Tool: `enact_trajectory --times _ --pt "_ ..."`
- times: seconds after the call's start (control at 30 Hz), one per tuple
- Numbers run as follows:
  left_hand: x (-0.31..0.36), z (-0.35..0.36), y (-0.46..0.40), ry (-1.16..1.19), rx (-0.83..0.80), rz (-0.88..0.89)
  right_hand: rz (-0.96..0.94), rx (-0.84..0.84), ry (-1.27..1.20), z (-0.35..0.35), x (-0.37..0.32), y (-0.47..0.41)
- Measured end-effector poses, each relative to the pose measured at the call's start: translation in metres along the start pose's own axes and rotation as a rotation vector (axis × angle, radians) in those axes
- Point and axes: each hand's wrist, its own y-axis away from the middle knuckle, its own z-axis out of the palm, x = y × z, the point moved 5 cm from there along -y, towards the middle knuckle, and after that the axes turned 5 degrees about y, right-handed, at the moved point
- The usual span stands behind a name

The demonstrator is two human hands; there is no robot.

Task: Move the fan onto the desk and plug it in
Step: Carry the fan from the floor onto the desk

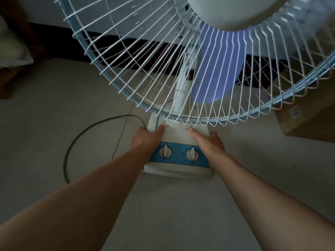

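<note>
- Fan [181, 84] upright on the floor [54, 105], no desk in sight.
- Left hand [146, 140] and right hand [208, 144] clasping opposite sides of the base [178, 171], thumbs on top, fingers curled under the edges.
- Probably light but top-heavy: wide wire cage [126, 73] on a slim neck, likely to sway.
- Best held by the base; cage wires look bendable.
- Cord [87, 131] looped loose on the floor, plug unseen; likely to drag or snag.

Cardboard box [308, 122] on the tiled floor [54, 105]
</note>
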Motion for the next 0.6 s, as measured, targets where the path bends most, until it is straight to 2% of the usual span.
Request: enact_trajectory --times 0.3,0.6 --pt "0.000 -0.008 0.011 -0.058 0.059 0.054 -0.075 0.092 0.009 -0.003 0.000 0.011" --pt "0.033 -0.034 0.038 0.043 0.054 0.103 -0.153 0.096 0.013 -0.021 -0.029 0.041"
